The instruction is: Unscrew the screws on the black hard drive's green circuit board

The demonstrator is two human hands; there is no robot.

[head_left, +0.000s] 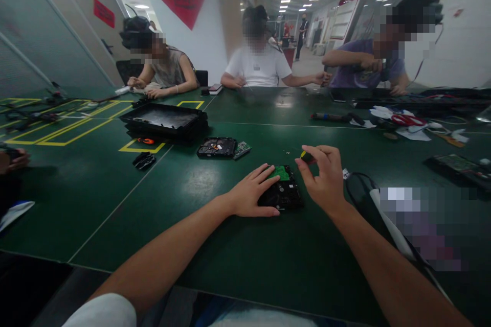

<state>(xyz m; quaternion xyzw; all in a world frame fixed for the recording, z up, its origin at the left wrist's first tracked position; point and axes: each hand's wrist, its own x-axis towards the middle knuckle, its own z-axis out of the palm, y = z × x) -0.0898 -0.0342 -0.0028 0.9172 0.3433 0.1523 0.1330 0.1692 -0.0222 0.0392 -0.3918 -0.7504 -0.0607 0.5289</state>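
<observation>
Spreading left grip [251,195] across hard drive [290,198], pinching yellow-and-black tool [304,155] in right grip [326,180], past them second drive [215,147], circuit board [242,150], black tray [180,133] on tabletop [215,250].

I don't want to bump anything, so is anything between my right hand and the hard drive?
Nothing visible stands between your right hand and the hard drive; your left hand rests on its left side.
</observation>
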